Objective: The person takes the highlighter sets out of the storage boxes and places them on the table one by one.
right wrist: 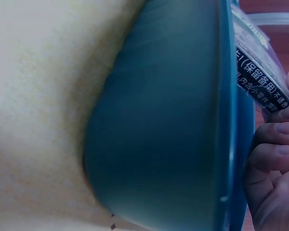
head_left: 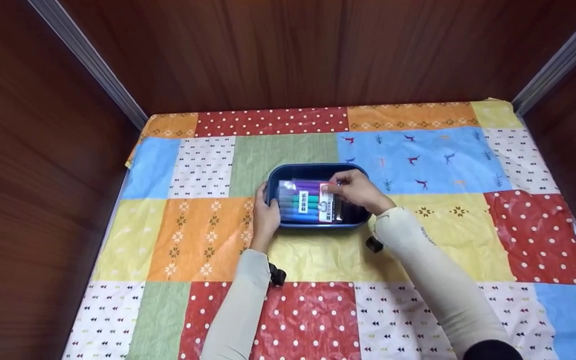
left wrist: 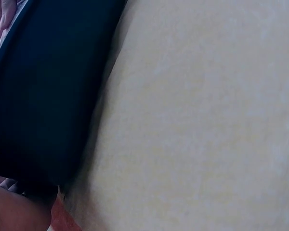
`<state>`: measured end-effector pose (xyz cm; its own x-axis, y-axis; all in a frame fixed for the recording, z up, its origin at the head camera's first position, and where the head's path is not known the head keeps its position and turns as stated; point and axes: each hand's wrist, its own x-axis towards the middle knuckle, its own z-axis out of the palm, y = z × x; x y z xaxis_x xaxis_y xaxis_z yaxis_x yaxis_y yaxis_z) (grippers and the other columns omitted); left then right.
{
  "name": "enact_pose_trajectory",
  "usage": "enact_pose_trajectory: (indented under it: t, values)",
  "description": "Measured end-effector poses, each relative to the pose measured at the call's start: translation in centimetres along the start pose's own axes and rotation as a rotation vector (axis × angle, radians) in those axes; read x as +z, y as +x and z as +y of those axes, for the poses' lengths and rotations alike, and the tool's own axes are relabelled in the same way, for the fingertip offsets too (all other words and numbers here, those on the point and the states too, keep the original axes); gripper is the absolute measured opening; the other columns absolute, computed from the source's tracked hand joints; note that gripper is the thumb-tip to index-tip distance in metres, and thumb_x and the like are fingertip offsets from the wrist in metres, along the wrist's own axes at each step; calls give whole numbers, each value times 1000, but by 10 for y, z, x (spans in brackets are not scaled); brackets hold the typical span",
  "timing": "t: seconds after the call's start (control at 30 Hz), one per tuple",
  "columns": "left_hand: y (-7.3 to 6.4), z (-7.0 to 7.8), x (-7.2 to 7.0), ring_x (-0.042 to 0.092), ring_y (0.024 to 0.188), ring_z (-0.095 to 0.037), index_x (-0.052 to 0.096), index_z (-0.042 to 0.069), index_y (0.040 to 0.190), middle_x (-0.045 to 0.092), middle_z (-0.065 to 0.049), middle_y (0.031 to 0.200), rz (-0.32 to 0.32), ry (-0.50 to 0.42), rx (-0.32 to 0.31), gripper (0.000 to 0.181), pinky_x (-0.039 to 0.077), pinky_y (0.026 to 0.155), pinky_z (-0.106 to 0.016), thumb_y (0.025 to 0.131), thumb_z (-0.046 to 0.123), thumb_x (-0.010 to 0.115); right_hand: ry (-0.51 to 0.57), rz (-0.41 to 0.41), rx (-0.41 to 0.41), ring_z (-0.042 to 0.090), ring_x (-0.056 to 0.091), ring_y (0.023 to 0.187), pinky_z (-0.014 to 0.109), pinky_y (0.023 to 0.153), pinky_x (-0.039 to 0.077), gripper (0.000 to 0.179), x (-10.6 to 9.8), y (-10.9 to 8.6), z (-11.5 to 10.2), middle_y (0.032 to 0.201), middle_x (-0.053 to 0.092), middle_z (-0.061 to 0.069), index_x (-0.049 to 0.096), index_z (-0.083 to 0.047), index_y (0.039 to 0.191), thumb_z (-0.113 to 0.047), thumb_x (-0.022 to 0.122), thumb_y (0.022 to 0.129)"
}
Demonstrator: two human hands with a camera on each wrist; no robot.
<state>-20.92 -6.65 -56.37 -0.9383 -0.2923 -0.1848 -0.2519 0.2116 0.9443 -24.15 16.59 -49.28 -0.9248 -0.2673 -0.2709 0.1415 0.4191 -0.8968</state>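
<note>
A deep, dark blue bin with rounded corners, smooth like plastic, stands on a patchwork cloth printed with dots, deer, flowers and small triangles. The cloth has a slight sheen and fine wrinkles. Within the bin's rim is a flat, glossy clear-plastic packet of slim coloured sticks, purple, green and blue, with a small white label and a red-edged printed card at its right end.

The left hand grips the bin's left end, thumb over the rim and fingers along the outside wall. The right hand pinches the packet's right end between thumb and fingers, the other fingers folded in; the right wrist view shows that end raised above the rim — whether the far end touches the bottom, I cannot tell.

Pale fabric sleeves cover both forearms, and brown wood-grained panels stand behind the cloth.

Shadow makes the bin's inside right end hard to read. The left wrist view is mostly blurred cloth and dark bin wall, with the left hand cut off at the corner. White characters on a black strip of the packet are partly covered by fingers.
</note>
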Motion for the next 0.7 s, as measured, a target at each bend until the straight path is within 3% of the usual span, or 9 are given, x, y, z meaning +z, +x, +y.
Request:
enact_pose_trajectory:
  t: [0.23,0.43,0.7]
  values:
    - [1,-1,3,51,137,-36,42,11,150,48,-21,153,10,-8,16,52,43,115,-46,99,2,47,35,42,-23,7,47,56,22,52,41,22,-3,-3,-2,65,58,-9,71,-10,85,-30,74,91]
    - [0,0,2,50,139,-37,40,14,152,45,-19,155,8,-4,-4,53,43,116,-47,100,3,47,49,68,-34,6,41,53,20,50,35,22,-8,-4,-1,63,54,-9,71,-11,85,-32,73,91]
    - [0,-1,1,47,142,-38,42,11,150,46,-20,155,17,11,30,52,38,119,-49,99,2,47,116,89,-71,5,39,54,20,49,31,20,-13,-9,1,60,50,-9,67,-8,83,-25,70,94]
